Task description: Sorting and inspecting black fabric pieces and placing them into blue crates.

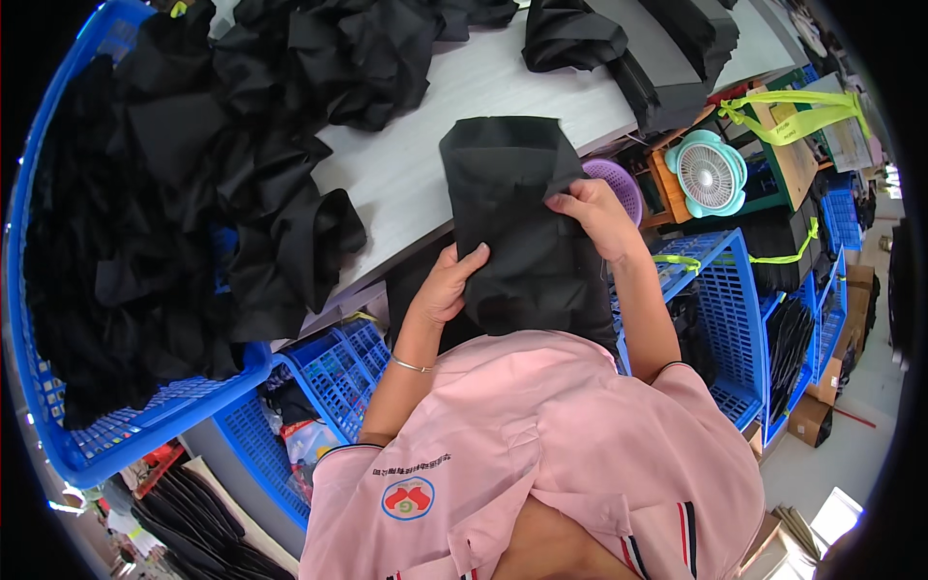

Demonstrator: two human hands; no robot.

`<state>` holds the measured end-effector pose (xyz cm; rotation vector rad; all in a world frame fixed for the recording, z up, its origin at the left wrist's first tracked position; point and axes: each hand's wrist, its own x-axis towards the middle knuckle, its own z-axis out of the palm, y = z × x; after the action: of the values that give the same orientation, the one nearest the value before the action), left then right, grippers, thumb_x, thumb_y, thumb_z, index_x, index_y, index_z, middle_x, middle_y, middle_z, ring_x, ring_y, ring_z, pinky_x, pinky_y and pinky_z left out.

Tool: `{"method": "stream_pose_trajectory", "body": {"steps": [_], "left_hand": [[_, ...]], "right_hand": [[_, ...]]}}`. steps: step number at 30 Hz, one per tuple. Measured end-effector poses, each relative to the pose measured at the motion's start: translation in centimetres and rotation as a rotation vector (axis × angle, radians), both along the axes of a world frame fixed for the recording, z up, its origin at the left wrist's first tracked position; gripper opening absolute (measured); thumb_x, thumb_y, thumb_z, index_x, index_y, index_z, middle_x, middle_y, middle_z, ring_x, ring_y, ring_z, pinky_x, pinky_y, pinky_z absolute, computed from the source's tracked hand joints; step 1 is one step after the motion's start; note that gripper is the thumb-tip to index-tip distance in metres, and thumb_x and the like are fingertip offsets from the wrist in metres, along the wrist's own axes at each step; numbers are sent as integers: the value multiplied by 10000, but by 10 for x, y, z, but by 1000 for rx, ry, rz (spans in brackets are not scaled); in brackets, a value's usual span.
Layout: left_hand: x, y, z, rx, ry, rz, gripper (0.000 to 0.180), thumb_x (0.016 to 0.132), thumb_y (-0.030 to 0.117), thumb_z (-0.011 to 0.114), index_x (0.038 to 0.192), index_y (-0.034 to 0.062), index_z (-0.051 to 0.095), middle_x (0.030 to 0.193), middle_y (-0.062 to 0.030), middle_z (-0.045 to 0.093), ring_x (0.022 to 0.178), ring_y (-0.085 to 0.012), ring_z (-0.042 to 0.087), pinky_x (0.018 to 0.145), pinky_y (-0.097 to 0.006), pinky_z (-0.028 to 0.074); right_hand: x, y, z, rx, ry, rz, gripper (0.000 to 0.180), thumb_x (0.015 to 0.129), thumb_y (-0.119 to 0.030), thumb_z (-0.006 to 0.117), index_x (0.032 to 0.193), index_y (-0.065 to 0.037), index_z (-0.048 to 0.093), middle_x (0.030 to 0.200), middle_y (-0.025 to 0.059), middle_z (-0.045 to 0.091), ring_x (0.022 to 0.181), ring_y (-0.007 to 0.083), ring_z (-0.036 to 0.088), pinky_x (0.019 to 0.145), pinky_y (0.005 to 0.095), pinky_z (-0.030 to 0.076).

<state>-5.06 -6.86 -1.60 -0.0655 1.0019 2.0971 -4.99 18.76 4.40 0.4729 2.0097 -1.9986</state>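
Both of my hands hold up a black fabric piece (510,227) in front of my chest, near the table's front edge. It is roughly rectangular, with creases and what looks like a folded upper edge. My left hand (449,282) is closed on its left side, thumb on the front and the other fingers mostly hidden. Higher up on the right side, my right hand (599,215) pinches the edge between thumb and fingers. More dark material lies across my lap behind the piece, its shape partly hidden.
A grey-white table (406,179) bears heaps of black fabric (329,58) and a black stack (677,58). Left, a blue crate (246,372) overflows with black pieces. To the right are a purple basket (619,184), a turquoise fan (709,174) and blue crates (725,319).
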Motion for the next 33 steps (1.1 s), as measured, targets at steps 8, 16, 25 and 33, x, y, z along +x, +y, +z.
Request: {"method": "stream_pose_trajectory", "body": {"steps": [8,16,25,33], "left_hand": [[-9,7,-5,-99,290,267,261,934,76,675,1175,-14,636,1130,-85,707,1006,-143,670,914,-292,533],[-16,-3,-2,192,9,162,235,925,28,644,1151,-35,653,1098,-91,721,951,-155,691,879,-307,558],[-30,9,14,68,62,224,298,962,177,678,1184,-20,655,1121,-101,712,947,-174,694,851,-321,574],[-64,14,27,173,80,298,338,983,173,642,1262,-12,597,1205,-109,679,1053,-185,667,925,-336,550]], "right_hand": [[21,-22,-24,-408,171,-68,368,800,7,749,1163,-7,682,1088,47,724,975,123,665,893,277,519],[27,-21,12,-167,140,-15,294,836,-15,711,1127,26,696,1051,30,728,963,116,653,892,270,500],[-7,-19,-2,-137,184,-74,260,828,19,677,1086,24,714,1039,51,725,941,120,655,854,273,522],[-54,-32,41,-84,189,-8,345,800,-51,783,1109,47,665,1017,69,714,908,121,649,846,270,523]]}}
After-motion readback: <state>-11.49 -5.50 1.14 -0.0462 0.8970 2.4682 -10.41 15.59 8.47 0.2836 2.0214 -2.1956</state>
